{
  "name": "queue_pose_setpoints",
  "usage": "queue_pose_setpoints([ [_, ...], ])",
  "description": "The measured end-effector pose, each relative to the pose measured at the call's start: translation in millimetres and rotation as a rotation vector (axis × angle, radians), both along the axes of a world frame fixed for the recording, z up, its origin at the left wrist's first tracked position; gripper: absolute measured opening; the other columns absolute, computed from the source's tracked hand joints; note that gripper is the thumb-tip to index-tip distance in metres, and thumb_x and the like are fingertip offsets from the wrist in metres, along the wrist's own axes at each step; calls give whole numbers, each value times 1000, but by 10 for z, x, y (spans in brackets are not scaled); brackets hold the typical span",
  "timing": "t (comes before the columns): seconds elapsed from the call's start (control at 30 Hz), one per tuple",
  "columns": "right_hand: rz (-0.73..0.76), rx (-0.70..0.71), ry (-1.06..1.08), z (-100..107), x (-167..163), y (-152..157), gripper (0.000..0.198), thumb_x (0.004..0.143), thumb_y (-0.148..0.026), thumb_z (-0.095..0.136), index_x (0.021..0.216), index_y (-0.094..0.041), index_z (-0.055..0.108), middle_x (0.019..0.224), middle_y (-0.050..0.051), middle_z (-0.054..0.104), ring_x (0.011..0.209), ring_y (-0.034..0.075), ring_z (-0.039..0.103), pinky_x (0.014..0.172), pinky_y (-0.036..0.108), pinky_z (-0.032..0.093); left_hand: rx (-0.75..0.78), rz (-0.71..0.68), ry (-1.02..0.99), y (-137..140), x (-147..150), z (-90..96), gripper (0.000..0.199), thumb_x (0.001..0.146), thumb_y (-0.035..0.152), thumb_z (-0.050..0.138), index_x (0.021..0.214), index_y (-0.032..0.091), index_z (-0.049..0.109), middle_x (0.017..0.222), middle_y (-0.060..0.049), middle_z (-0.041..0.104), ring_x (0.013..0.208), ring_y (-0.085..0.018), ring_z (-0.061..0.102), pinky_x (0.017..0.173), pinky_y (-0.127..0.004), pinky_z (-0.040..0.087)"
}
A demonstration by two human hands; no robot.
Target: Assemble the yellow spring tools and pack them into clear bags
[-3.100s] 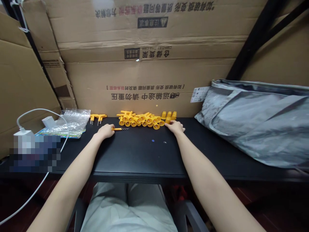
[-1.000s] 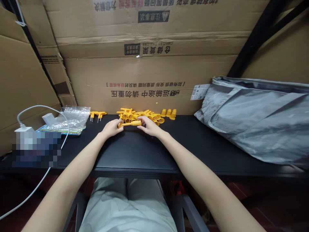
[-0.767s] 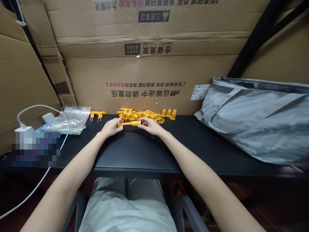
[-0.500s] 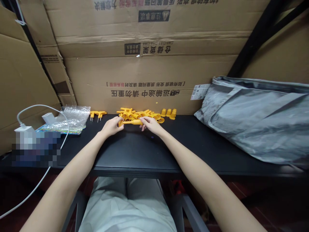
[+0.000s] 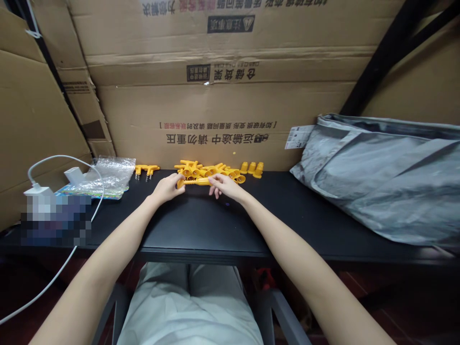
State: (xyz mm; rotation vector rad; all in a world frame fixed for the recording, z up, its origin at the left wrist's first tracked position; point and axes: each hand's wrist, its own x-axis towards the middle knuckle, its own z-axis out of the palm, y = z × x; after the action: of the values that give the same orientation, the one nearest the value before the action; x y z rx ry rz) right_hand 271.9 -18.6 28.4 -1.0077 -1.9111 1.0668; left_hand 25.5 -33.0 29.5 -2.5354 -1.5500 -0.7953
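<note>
lying well left of the yellow pile [image 5: 209, 171], perhaps so they do not mix, are two yellow corkscrews [image 5: 150, 170]. the left hand [image 5: 167, 188] curls closed around one end of a yellow piece [image 5: 201, 181] held level in front of the pile, while the right hand [image 5: 227, 187] pinches its other end, probably to steady it; yellow cups [image 5: 252, 168] stand farther right.

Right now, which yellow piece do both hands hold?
The piece spanning left hand to right hand, in front of the pile. It alone bridges both; the rest are the pile, the pair by the plastic bag and the cups at right.
</note>
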Motion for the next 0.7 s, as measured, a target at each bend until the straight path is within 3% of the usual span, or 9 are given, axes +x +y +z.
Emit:
queue_pose_setpoints([
  [0.1,-98,-4,-39,16,-26,-17,51,85,-67,43,67,-19,47,39,-1,55,27,7,39,33,20,29,14,-17,-13,-27,31,10,25,79,27,56,102,21,60,104,-5,63,87,-16,60,79,-25,44],
  [0.2,-162,-17,-48,22,-43,-12,58,85,-70,37,64,-18,51,37,0,52,25,7,35,31,21,28,12,-14,-18,-25,39,9,24,79,27,56,102,21,60,103,-5,63,85,-16,60,78,-26,45],
  [0.27,-167,-34,-38,29,-31,-1,54,86,-66,40,73,-17,55,49,2,61,28,7,42,32,21,30,8,-4,-18,-14,31,9,24,79,27,56,102,21,60,101,-4,64,85,-16,60,78,-26,45],
  [0.33,-138,-24,-15,36,-1,11,40,85,-57,53,91,-17,58,74,5,70,40,9,55,37,20,38,5,6,-25,-4,20,13,23,79,28,56,101,21,60,99,-4,64,84,-16,60,79,-26,45],
  [0.43,-65,10,28,34,45,22,42,76,-39,70,110,-20,54,100,7,68,61,12,65,50,22,48,8,5,-42,-5,10,24,23,79,27,56,100,21,61,97,-4,64,83,-17,60,77,-26,45],
  [0.53,-58,-1,54,18,42,19,34,76,-34,70,101,-17,54,85,4,69,57,11,63,52,22,47,23,-5,-49,-9,7,26,23,78,26,57,100,20,61,96,-5,64,82,-17,60,76,-26,44],
  [0.7,-94,-35,61,18,-56,-33,28,83,-42,63,88,-16,54,59,-1,64,44,8,57,44,18,39,75,-20,-66,20,-13,-8,23,78,25,56,100,19,61,97,-5,66,83,-17,61,76,-26,45],
])
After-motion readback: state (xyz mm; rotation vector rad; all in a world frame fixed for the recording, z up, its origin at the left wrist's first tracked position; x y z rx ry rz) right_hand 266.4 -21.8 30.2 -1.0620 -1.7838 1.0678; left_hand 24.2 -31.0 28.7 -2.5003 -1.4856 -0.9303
